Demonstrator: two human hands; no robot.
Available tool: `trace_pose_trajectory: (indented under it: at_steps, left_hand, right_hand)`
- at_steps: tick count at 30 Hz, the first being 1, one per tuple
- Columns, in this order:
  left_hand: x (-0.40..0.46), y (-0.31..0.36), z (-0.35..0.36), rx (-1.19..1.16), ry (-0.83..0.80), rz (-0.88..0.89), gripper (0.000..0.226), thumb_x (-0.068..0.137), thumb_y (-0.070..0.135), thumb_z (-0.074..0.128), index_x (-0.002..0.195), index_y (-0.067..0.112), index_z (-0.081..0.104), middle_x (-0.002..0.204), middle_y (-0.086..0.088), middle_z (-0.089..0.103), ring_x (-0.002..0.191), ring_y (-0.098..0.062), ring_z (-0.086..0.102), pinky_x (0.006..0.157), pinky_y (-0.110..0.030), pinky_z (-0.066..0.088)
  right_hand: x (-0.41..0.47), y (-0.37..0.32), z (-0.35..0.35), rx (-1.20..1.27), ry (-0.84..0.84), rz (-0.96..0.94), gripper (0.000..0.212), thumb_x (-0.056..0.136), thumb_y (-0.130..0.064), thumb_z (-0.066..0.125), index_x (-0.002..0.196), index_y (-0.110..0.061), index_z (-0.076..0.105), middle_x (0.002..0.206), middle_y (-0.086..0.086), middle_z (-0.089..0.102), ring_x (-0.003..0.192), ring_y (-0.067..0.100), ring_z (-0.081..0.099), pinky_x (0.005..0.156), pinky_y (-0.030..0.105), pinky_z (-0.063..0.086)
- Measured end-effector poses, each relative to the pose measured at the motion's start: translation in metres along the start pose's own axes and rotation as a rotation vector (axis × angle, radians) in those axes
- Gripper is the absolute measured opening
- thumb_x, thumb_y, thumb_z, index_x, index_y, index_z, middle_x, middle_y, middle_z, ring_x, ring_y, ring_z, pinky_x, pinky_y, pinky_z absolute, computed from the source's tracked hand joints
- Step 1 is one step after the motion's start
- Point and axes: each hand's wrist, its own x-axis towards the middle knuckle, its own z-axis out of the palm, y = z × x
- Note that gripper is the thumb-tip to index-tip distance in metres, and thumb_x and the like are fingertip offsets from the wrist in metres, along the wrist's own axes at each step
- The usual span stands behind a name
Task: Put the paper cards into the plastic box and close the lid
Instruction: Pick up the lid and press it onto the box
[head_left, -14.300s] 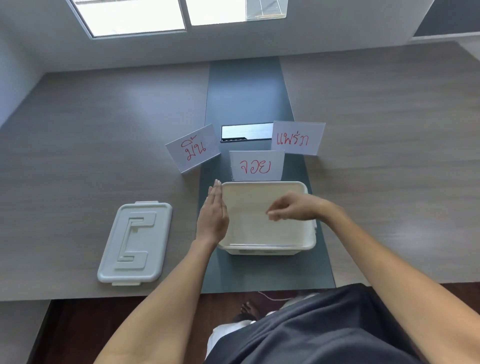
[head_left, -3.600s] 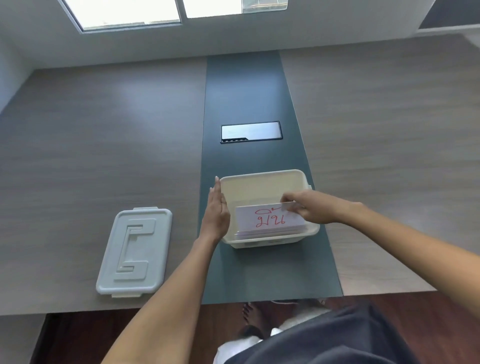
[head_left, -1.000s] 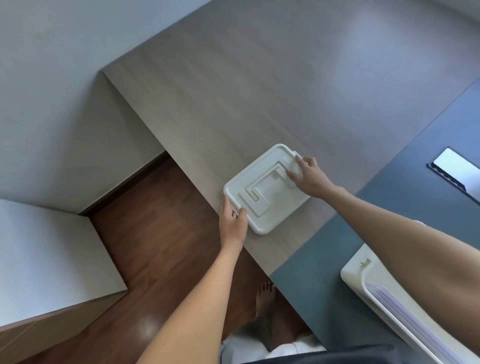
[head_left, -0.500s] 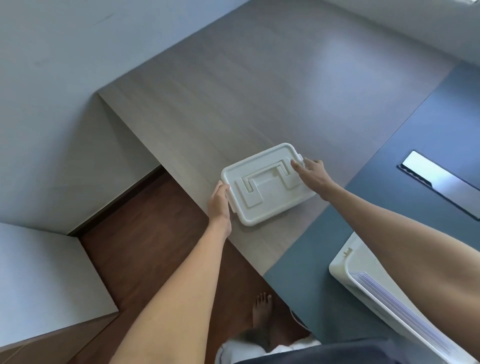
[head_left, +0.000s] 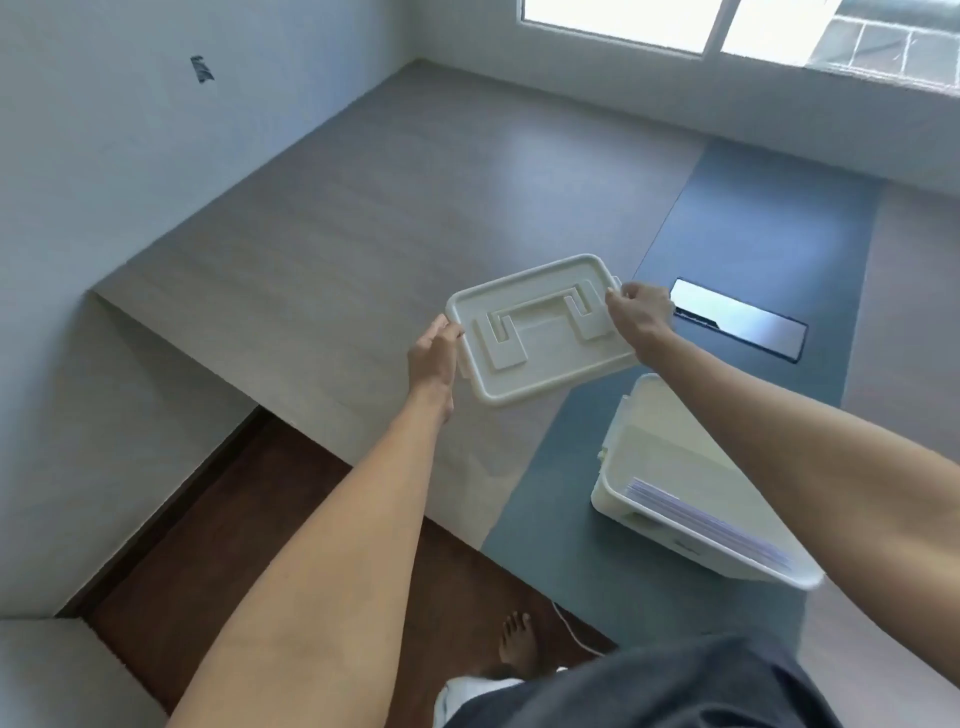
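The white plastic lid (head_left: 540, 332) hangs above the table, held level between both hands. My left hand (head_left: 434, 356) grips its near-left end and my right hand (head_left: 640, 312) grips its far-right end. The open white plastic box (head_left: 618, 499) stands on the dark blue strip to the lower right of the lid. The paper cards (head_left: 696, 519) lean as a stack against its near wall. My right forearm covers part of the box.
The grey wooden table (head_left: 363, 234) ends in a near edge on the left, with brown floor (head_left: 260, 519) and a bare foot below. A dark cable hatch (head_left: 743, 325) is set in the blue strip beyond the lid. A window is at the top right.
Both hands have lifted the lid off the table and carried it right, toward the box. The camera has swung right, so more of the box and cards shows.
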Motion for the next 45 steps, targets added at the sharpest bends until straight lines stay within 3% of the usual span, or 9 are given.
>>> trace_pose_trajectory:
  at_steps: [3,6,8,12,19,23,32,40,45]
  left_hand:
    - [-0.005,-0.002,0.033,0.047,-0.097,0.023,0.029,0.084,0.011,0.053,0.056,0.017,0.057,0.052,0.014,0.052,0.048,0.001,0.041,0.049,-0.022,0.028]
    - [-0.012,-0.008,0.064,0.050,-0.165,0.019,0.019,0.082,0.015,0.056,0.088,0.004,0.071,0.083,0.007,0.074,0.076,0.004,0.061,0.065,-0.019,0.043]
    - [-0.020,-0.009,0.082,0.057,-0.225,0.029,0.018,0.082,0.010,0.054,0.066,0.006,0.061,0.062,0.012,0.059,0.060,-0.003,0.049,0.061,-0.022,0.036]
    - [-0.033,-0.016,0.118,0.109,-0.346,0.044,0.018,0.082,0.006,0.053,0.083,0.012,0.070,0.086,0.005,0.069,0.085,-0.012,0.059,0.082,-0.024,0.045]
    - [-0.043,-0.020,0.155,0.223,-0.501,0.083,0.037,0.082,-0.005,0.051,0.067,0.023,0.069,0.077,0.008,0.064,0.079,-0.012,0.055,0.080,-0.025,0.045]
    - [-0.045,-0.031,0.162,0.306,-0.577,0.063,0.023,0.075,0.000,0.052,0.088,0.010,0.068,0.085,-0.001,0.058,0.083,-0.014,0.050,0.083,-0.032,0.040]
    - [-0.054,-0.051,0.151,0.272,-0.525,-0.018,0.038,0.084,-0.010,0.056,0.068,0.025,0.059,0.071,0.017,0.065,0.086,-0.013,0.055,0.106,-0.033,0.038]
    - [-0.069,-0.063,0.144,0.286,-0.523,0.050,0.045,0.086,-0.014,0.052,0.066,0.027,0.059,0.067,0.017,0.063,0.076,-0.007,0.053,0.076,-0.020,0.042]
    - [-0.075,-0.068,0.139,0.276,-0.507,0.069,0.036,0.088,-0.011,0.054,0.099,0.020,0.069,0.093,0.014,0.069,0.090,-0.005,0.061,0.086,-0.017,0.047]
  right_hand:
    - [-0.002,0.016,-0.041,-0.087,0.164,0.117,0.033,0.086,-0.022,0.043,0.102,-0.011,0.071,0.126,0.015,0.052,0.118,0.037,0.049,0.103,0.044,0.040]
    - [-0.008,0.037,-0.080,-0.093,0.240,0.203,0.034,0.083,-0.015,0.044,0.104,-0.011,0.070,0.131,0.015,0.048,0.120,0.038,0.048,0.106,0.043,0.037]
    - [-0.014,0.054,-0.101,-0.073,0.278,0.227,0.025,0.083,-0.015,0.045,0.094,-0.018,0.067,0.129,0.014,0.048,0.117,0.038,0.050,0.105,0.042,0.040]
    - [-0.033,0.095,-0.139,0.001,0.359,0.270,0.017,0.076,-0.020,0.045,0.081,-0.022,0.061,0.116,0.009,0.049,0.098,0.035,0.051,0.094,0.035,0.044]
    - [-0.057,0.163,-0.168,0.117,0.392,0.360,0.022,0.071,-0.030,0.052,0.055,-0.015,0.048,0.092,0.000,0.044,0.067,0.026,0.040,0.071,0.031,0.039]
    - [-0.074,0.190,-0.173,0.186,0.432,0.402,0.027,0.067,-0.030,0.058,0.075,-0.005,0.068,0.099,0.004,0.065,0.078,0.026,0.064,0.082,0.036,0.057]
    - [-0.118,0.185,-0.179,0.280,0.397,0.377,0.017,0.081,-0.015,0.071,0.096,-0.010,0.077,0.104,0.007,0.075,0.098,0.024,0.069,0.092,0.038,0.056]
    - [-0.144,0.204,-0.174,0.315,0.346,0.374,0.024,0.082,-0.017,0.075,0.104,-0.008,0.074,0.100,0.003,0.071,0.094,0.018,0.067,0.089,0.032,0.054]
    - [-0.156,0.224,-0.163,0.302,0.309,0.380,0.023,0.080,-0.021,0.076,0.100,-0.011,0.075,0.098,0.001,0.075,0.093,0.018,0.070,0.087,0.031,0.055]
